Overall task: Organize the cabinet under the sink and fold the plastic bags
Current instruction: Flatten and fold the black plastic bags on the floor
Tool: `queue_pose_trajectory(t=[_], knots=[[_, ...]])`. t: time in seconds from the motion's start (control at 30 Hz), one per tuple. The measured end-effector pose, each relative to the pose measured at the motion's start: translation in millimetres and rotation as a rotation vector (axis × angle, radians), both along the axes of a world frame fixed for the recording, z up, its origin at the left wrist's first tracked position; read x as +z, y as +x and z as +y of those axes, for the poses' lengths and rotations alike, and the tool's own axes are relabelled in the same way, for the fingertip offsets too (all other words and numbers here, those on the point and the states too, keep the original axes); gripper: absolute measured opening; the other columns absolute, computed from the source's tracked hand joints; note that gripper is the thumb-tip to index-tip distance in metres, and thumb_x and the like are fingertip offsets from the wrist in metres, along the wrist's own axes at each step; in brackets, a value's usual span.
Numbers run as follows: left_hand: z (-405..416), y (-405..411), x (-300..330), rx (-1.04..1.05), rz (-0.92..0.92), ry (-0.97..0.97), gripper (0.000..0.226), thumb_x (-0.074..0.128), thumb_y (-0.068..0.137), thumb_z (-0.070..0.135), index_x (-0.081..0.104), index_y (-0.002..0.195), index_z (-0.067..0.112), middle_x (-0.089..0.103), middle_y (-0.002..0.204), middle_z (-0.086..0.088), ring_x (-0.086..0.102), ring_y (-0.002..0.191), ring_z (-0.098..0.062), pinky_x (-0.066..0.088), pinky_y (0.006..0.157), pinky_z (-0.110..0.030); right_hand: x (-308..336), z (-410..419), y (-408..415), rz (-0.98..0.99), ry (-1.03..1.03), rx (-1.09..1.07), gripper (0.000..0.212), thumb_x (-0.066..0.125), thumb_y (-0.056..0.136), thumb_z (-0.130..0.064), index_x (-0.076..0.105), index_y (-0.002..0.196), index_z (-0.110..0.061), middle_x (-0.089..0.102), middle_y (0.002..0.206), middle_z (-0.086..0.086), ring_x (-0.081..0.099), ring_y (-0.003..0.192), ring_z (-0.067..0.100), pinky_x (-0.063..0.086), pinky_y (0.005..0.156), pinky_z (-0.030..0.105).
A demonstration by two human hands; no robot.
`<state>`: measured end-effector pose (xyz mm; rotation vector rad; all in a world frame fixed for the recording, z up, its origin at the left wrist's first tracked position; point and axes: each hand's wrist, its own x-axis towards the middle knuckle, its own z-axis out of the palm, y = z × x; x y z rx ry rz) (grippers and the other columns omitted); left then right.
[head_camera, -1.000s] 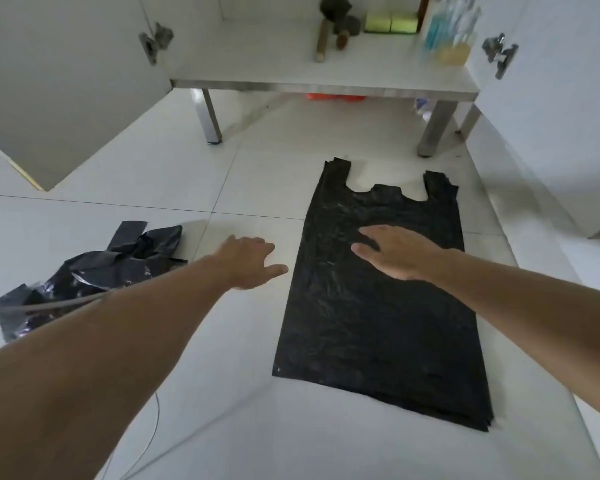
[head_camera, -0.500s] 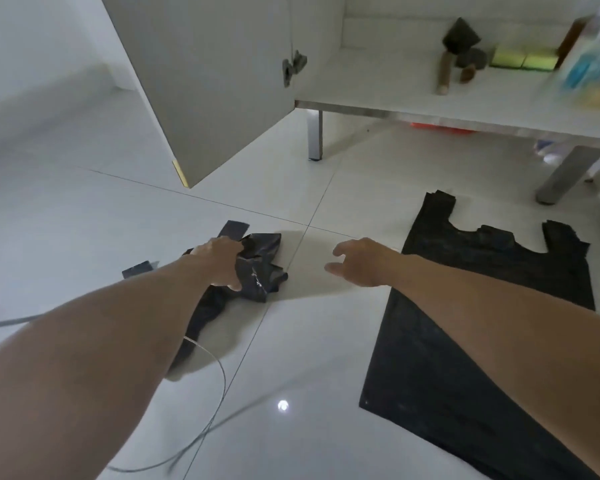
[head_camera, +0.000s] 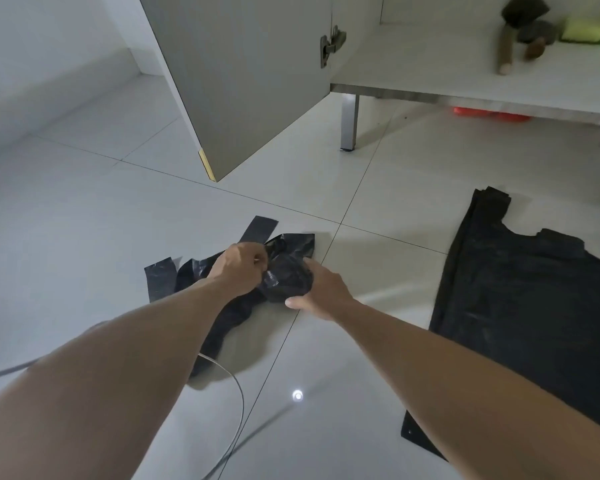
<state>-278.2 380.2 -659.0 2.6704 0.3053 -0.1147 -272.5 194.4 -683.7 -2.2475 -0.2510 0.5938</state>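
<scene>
A crumpled black plastic bag (head_camera: 284,271) lies on the white tiled floor (head_camera: 84,237), just left of a tile joint, with two flat handle strips sticking out from it toward the upper left. No print or label can be read on it; its glossy surface shows only creases and glare. The left hand (head_camera: 241,271) sits on top of the bag's left part, fingers curled and pinching a fold of the plastic near the upper handle. The right hand (head_camera: 321,289) is against the bag's right side, thumb along the lower edge of the bunched plastic and fingers reaching round its far side, so it grasps the bundle as well. The rest of the bag trails back toward the person, under the left forearm.

To the right, well apart from the crumpled one, a second black bag (head_camera: 520,306) is spread flat on the floor with its handles pointing toward the cabinet; the right forearm crosses over its near corner. It too carries no readable writing.

A thin grey cable (head_camera: 238,396) curves across the floor near the trailing end of the crumpled bag. Beyond, an open cabinet door (head_camera: 243,81) hangs over the floor, and the cabinet shelf (head_camera: 430,64) behind it holds a brush (head_camera: 508,46) and a yellow-green sponge (head_camera: 586,31). A red object (head_camera: 489,114) lies under the cabinet, too blurred to identify.
</scene>
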Motion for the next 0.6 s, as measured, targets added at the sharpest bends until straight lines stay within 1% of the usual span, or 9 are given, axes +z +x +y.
queue_pose_trajectory(t=[0.1,0.13,0.2,0.27,0.33,0.4,0.47,0.53,0.6], knots=[[-16,11,13,0.012,-0.088,-0.16,0.012,0.06,0.084,0.013,0.062,0.076,0.023,0.066,0.084,-0.004,0.061,0.086,-0.028,0.049,0.073,-0.033,6,-1,18,-0.1,0.029,-0.124,0.008,0.064,0.081,-0.027,0.068,0.088,-0.025,0.073,0.093,0.004,0.068,0.094,0.025,0.055,0.082,0.032],[-20,15,17,0.021,-0.118,-0.188,0.003,0.064,0.084,0.021,0.063,0.084,0.023,0.065,0.09,-0.004,0.06,0.089,-0.026,0.049,0.078,-0.034,12,-5,27,-0.132,0.041,-0.159,0.01,0.061,0.085,-0.023,0.067,0.078,-0.022,0.073,0.086,0.008,0.068,0.089,0.027,0.055,0.079,0.032],[-22,19,21,-0.001,-0.13,-0.104,0.038,0.072,0.077,0.043,0.06,0.108,0.025,0.06,0.11,-0.001,0.053,0.104,-0.024,0.045,0.093,-0.038,28,-19,44,-0.174,0.092,-0.183,0.013,0.059,0.088,-0.019,0.07,0.083,-0.014,0.071,0.084,0.011,0.067,0.083,0.028,0.054,0.075,0.032],[-19,20,21,-0.075,-0.104,0.134,0.079,0.077,0.066,0.057,0.046,0.132,0.026,0.049,0.133,-0.001,0.041,0.122,-0.025,0.029,0.109,-0.044,48,-38,58,-0.198,0.121,-0.186,0.017,0.056,0.092,-0.019,0.066,0.085,-0.007,0.066,0.079,0.009,0.061,0.076,0.026,0.047,0.068,0.03],[-20,17,23,-0.057,-0.116,0.278,0.088,0.078,0.066,0.051,0.036,0.139,0.024,0.046,0.138,-0.004,0.036,0.128,-0.029,0.019,0.112,-0.047,68,-62,69,-0.186,0.155,-0.21,0.02,0.053,0.096,-0.019,0.06,0.082,-0.008,0.059,0.073,0.005,0.058,0.071,0.025,0.05,0.066,0.031],[-24,16,28,0.029,-0.189,0.266,0.061,0.074,0.075,0.038,0.049,0.128,0.019,0.059,0.121,-0.008,0.046,0.116,-0.032,0.03,0.105,-0.043,82,-85,77,-0.159,0.202,-0.226,0.019,0.052,0.097,-0.019,0.059,0.083,-0.008,0.061,0.077,0.006,0.065,0.074,0.034,0.059,0.075,0.041],[-32,19,40,0.105,-0.24,0.167,0.023,0.066,0.085,0.026,0.065,0.106,0.016,0.063,0.098,-0.009,0.054,0.098,-0.033,0.044,0.086,-0.036,94,-106,81,-0.151,0.233,-0.236,0.019,0.052,0.098,-0.019,0.062,0.092,-0.004,0.065,0.088,0.013,0.068,0.089,0.04,0.057,0.08,0.051],[-39,26,54,0.144,-0.247,0.076,0.007,0.062,0.085,0.019,0.069,0.088,0.018,0.061,0.084,-0.007,0.057,0.086,-0.031,0.043,0.069,-0.03,101,-123,82,-0.186,0.223,-0.258,0.02,0.052,0.098,-0.02,0.063,0.096,-0.004,0.067,0.095,0.017,0.067,0.094,0.038,0.057,0.081,0.05],[-44,34,70,0.154,-0.245,-0.032,0.006,0.066,0.082,0.014,0.068,0.079,0.018,0.062,0.077,-0.006,0.058,0.078,-0.028,0.042,0.064,-0.027,106,-138,83,-0.28,0.177,-0.323,0.019,0.053,0.097,-0.021,0.063,0.091,-0.006,0.065,0.085,0.012,0.063,0.085,0.034,0.056,0.074,0.04]])
